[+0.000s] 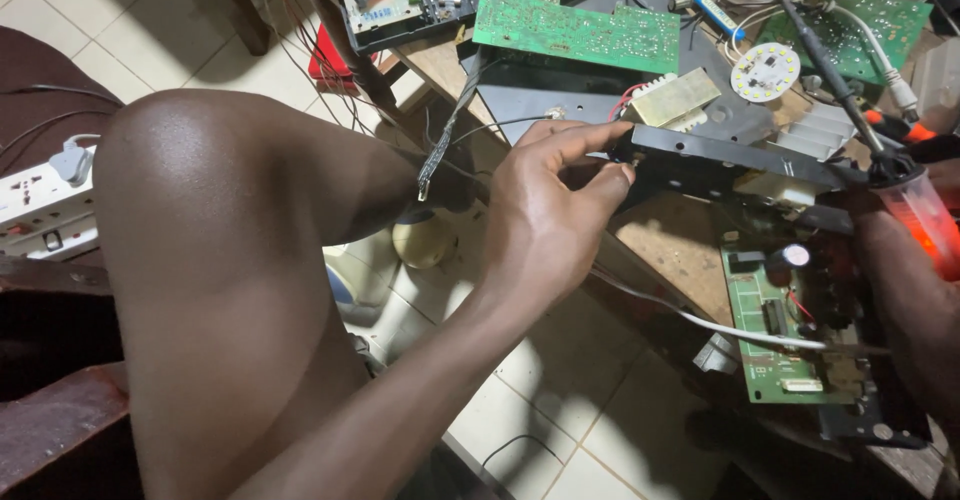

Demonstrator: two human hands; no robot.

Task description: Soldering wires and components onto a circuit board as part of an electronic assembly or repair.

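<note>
Black metal chassis of an opened appliance, tilted at the bench's near edge above a green circuit board. Left hand, fingers curled, pinches the chassis end between thumb and forefinger, steadying it. Right hand, at the frame's right edge, appears closed around a soldering iron; its grip is partly hidden

Below the left hand open floor tiles left free passage. Above it a green circuit board and black chassis crowded the way; a white cable crossed beneath its wrist.
</note>
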